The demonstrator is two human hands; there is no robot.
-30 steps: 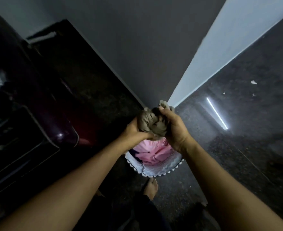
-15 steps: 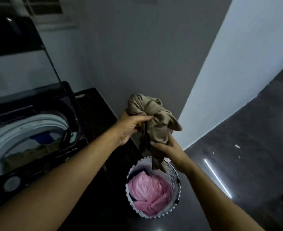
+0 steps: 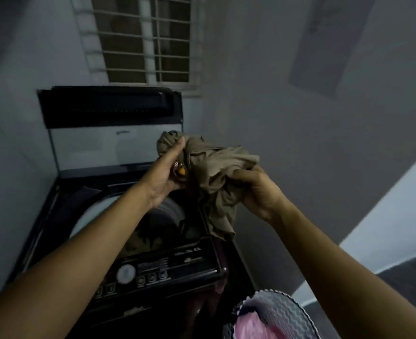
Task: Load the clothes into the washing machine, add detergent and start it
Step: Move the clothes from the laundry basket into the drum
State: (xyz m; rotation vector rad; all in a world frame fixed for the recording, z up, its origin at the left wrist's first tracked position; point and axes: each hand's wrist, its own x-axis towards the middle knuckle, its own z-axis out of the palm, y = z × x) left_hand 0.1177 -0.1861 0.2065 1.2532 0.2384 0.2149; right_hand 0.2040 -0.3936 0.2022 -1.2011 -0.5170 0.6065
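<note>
Left hand and right hand clenched on bunched khaki garment, held above and just right of washing machine drum; left hand nearer.

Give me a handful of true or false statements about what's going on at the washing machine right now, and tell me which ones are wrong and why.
1. Both hands hold the brown garment. True: the left hand grips its bunched upper end and the right hand grips the other side.
2. The washing machine lid is closed. False: it stands raised at the back, and the drum is open.
3. The drum is empty. False: some dark fabric already lies inside.
4. A laundry basket with pink clothing sits at lower right. True.
5. The garment is already in the drum. False: it hangs from the hands above the machine's right side.
</note>
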